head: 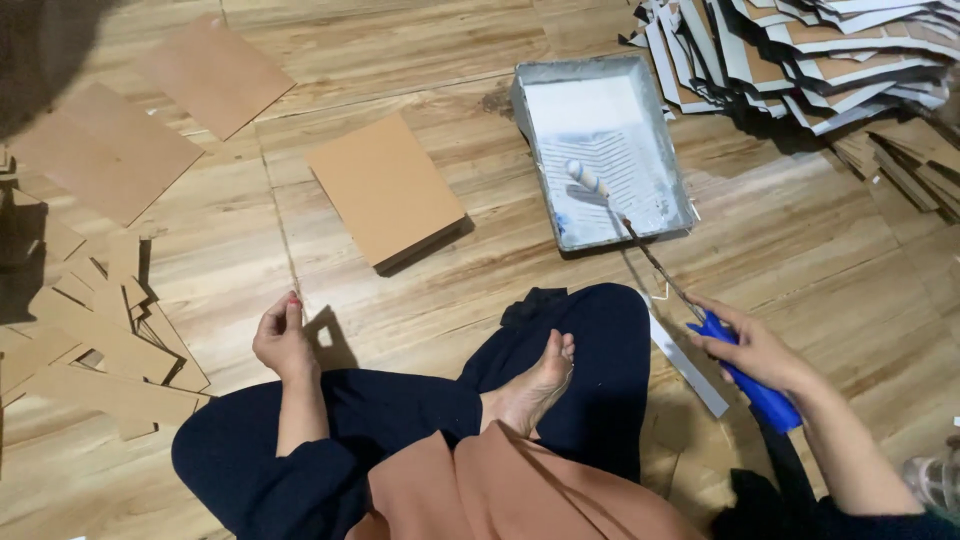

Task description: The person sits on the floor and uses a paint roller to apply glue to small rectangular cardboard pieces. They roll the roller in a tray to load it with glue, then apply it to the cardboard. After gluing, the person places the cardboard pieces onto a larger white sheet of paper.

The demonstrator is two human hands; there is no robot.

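Note:
My right hand [758,350] grips the blue handle [762,392] of a small paint roller [586,179], whose head rests in a grey paint tray [527,92] holding white paint. My left hand [282,338] hovers over the wooden floor by my left knee, fingers loosely curled with nothing in them. A stack of brown rectangular boards [385,188] lies on the floor between my left hand and the tray. I sit cross-legged in dark trousers, one bare foot [530,392] showing.
Loose brown boards [105,150] and narrow brown offcuts [95,345] lie at the left. A pile of white-painted pieces [800,50] is stacked at the top right. A white strip [690,368] lies by my right knee.

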